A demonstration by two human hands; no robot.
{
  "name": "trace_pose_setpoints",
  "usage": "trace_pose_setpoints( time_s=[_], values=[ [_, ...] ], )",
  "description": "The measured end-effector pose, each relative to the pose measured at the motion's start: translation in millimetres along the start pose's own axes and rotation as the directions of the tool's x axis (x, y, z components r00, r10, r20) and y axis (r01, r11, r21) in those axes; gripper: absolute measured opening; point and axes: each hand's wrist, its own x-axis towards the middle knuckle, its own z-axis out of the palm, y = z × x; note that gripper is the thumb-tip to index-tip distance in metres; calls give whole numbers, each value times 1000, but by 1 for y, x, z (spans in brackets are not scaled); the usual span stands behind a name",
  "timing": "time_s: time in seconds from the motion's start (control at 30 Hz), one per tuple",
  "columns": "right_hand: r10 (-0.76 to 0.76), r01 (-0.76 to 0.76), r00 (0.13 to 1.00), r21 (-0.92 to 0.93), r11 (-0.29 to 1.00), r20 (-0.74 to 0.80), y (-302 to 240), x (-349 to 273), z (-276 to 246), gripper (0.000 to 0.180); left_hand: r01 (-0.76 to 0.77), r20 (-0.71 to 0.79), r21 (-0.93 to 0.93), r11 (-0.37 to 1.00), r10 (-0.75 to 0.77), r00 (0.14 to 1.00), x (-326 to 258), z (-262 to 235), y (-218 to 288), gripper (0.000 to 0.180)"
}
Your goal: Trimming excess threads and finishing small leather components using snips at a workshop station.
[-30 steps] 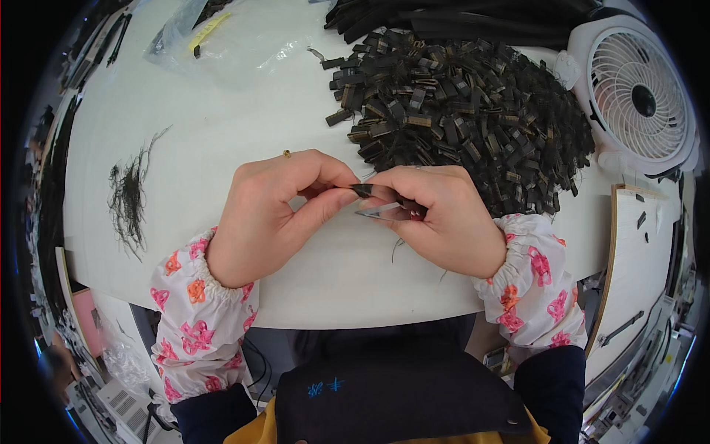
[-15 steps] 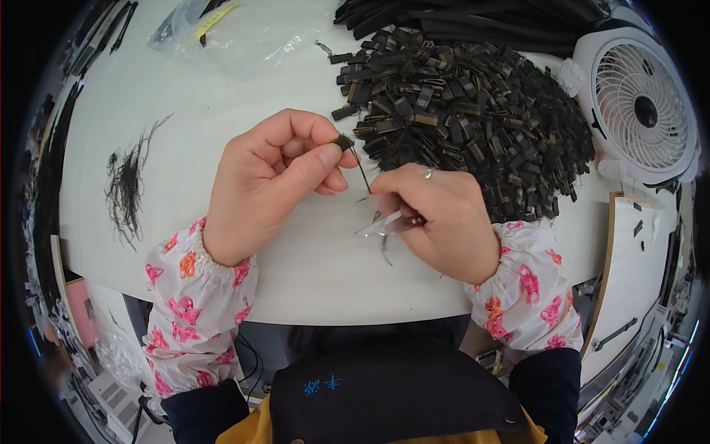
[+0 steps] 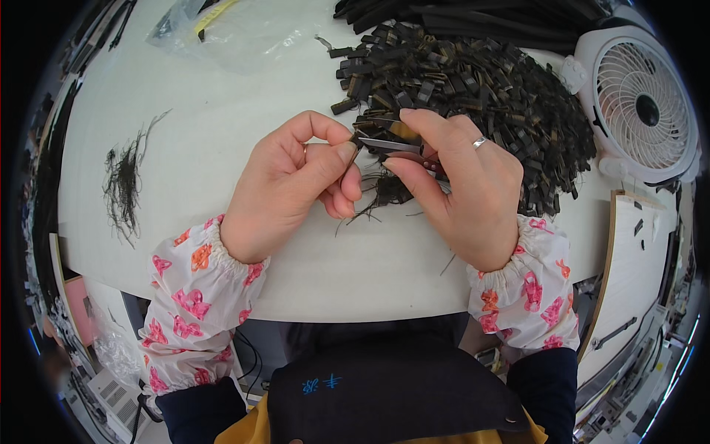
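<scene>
Between thumb and forefinger, my left hand (image 3: 299,174) pinches a small black folded fabric loop (image 3: 358,145). My right hand (image 3: 466,177) holds a pair of thread snips (image 3: 392,146); the metal blades are apart, with their tips right at the loop. Behind and to the right of both hands spreads a big heap of similar black loops (image 3: 473,96). A small clump of loose black threads (image 3: 392,189) lies on the white table (image 3: 333,285) below the snips, partly hidden by my right hand.
Another tangle of black thread (image 3: 124,185) lies at the left. A white fan (image 3: 647,109) stands at the right beside the heap. Long black strips (image 3: 473,22) lie along the back, and a clear plastic bag (image 3: 229,37) sits at the far left.
My right hand has moved up and turned, bringing the snips to the loop. A long thread that it was pulling from the loop no longer shows. My left hand has shifted slightly right.
</scene>
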Motion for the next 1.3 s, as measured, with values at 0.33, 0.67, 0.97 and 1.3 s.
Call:
trace_pose_setpoints(
  time_s=[0.33,0.67,0.97,1.3],
  values=[
    [-127,123,990,-68,990,-59,-2,1,6,39,-10,-11,-11,1000,10,1000,-1,0,-3,8],
    [-133,144,989,-240,960,60,-5,-2,1,42,19,10,9,1000,-19,1000,2,0,-5,7],
    [-18,-46,988,395,917,156,0,-1,0,41,191,279,-45,981,-171,945,3,-13,1,12],
    [89,-120,991,370,921,100,3,-5,4,24,54,189,171,984,-86,978,-2,1,-1,18]
  ],
)
